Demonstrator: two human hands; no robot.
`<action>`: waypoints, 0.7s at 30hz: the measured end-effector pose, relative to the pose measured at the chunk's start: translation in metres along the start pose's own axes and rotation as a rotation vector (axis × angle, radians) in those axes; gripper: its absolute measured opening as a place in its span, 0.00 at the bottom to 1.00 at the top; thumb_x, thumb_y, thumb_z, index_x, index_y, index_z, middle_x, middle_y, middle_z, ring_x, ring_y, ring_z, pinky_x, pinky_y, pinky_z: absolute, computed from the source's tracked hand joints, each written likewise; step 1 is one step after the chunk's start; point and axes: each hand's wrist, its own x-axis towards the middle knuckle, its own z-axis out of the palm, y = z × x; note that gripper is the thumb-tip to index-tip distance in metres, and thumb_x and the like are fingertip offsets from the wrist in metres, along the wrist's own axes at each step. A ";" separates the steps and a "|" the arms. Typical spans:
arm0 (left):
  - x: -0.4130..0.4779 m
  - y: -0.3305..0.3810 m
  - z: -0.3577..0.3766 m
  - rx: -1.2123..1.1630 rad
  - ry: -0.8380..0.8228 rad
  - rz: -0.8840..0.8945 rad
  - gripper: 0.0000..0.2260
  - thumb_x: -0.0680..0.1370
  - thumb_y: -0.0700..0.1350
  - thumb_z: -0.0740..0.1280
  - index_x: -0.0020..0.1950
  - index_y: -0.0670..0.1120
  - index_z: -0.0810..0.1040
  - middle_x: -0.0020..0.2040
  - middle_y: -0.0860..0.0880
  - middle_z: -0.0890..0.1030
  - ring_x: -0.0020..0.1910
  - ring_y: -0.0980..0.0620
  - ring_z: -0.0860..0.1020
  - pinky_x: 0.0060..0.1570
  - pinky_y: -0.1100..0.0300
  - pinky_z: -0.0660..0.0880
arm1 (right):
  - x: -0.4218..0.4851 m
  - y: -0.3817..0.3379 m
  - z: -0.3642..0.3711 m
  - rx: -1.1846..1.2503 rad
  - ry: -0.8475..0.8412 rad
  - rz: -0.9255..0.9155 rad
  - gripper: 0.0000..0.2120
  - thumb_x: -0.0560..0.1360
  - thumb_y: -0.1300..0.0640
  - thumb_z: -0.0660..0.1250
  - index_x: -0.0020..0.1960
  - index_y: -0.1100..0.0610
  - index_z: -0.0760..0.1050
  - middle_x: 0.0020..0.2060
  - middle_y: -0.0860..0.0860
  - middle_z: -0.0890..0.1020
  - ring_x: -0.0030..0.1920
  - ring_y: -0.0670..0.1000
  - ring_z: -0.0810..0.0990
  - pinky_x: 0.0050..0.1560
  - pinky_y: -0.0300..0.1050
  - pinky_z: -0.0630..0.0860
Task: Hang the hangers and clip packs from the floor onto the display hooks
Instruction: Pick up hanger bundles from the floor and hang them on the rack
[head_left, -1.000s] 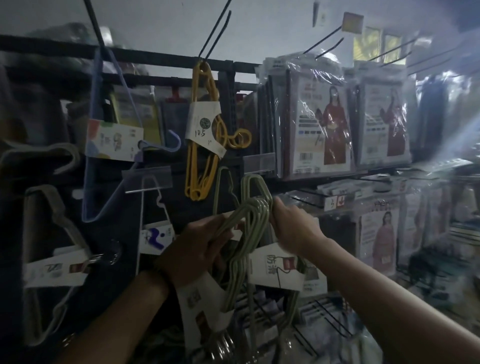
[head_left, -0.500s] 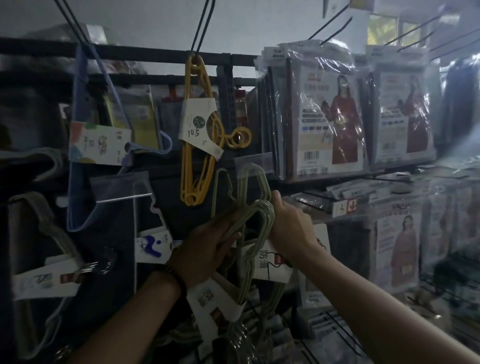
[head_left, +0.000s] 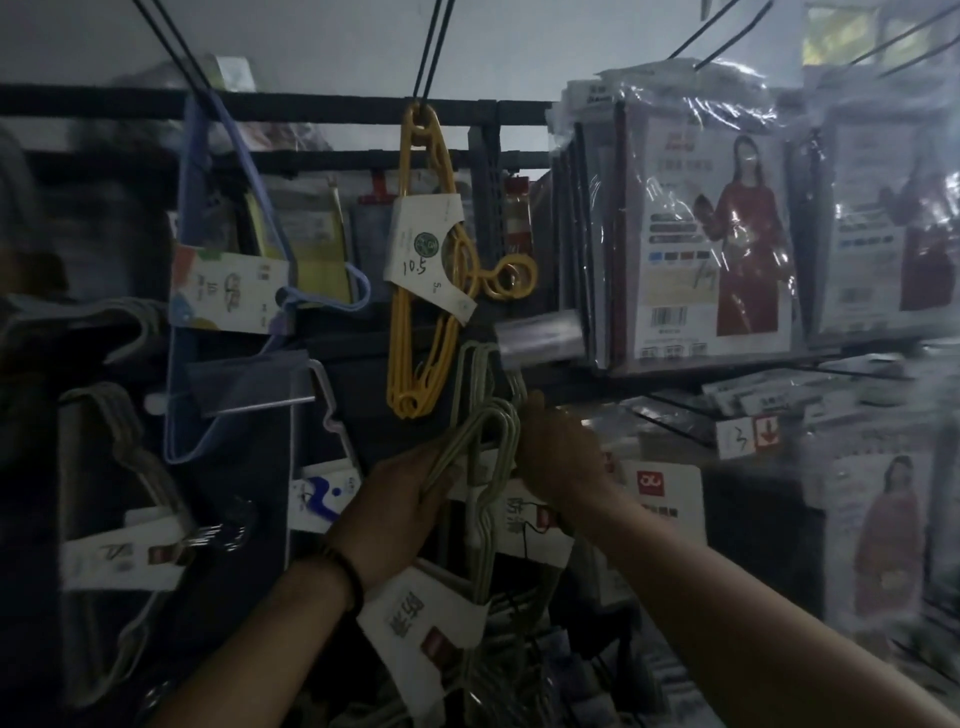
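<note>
A bundle of pale green wire hangers with a white paper label hangs in front of the dark display rack, low in the middle. My left hand grips the bundle by one shoulder from the left. My right hand holds the bundle's top bend from the right, fingers curled behind it. More green hangers sit just behind. The hook under my hands is hidden.
Yellow hangers with a label marked 10.5 hang above on a hook. Blue hangers hang to the left, grey ones lower left. Plastic-wrapped garment packs fill the right side. Long black hooks jut out overhead.
The view has tilted up slightly and moved closer. Both hands keep their hold on the green hanger bundle and have shifted it a little toward the rack.
</note>
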 end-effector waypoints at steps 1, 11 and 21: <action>-0.002 -0.002 0.000 0.008 0.011 -0.020 0.15 0.85 0.56 0.58 0.71 0.63 0.74 0.59 0.66 0.79 0.58 0.76 0.75 0.59 0.78 0.68 | 0.005 0.000 0.005 -0.035 0.003 -0.007 0.09 0.85 0.52 0.57 0.61 0.56 0.69 0.48 0.55 0.84 0.46 0.58 0.85 0.42 0.51 0.78; -0.010 -0.013 0.002 -0.018 0.067 -0.187 0.08 0.85 0.59 0.53 0.54 0.62 0.71 0.40 0.59 0.82 0.40 0.60 0.81 0.38 0.62 0.74 | 0.069 0.001 0.050 -0.145 -0.195 -0.032 0.13 0.82 0.59 0.62 0.63 0.64 0.76 0.57 0.61 0.81 0.56 0.62 0.84 0.48 0.51 0.80; -0.006 -0.017 0.029 -0.155 0.175 -0.225 0.18 0.84 0.62 0.53 0.68 0.58 0.72 0.51 0.54 0.84 0.47 0.58 0.83 0.49 0.53 0.81 | 0.020 -0.003 -0.009 0.280 -0.138 0.077 0.12 0.84 0.50 0.57 0.48 0.52 0.77 0.43 0.54 0.84 0.43 0.57 0.82 0.39 0.49 0.74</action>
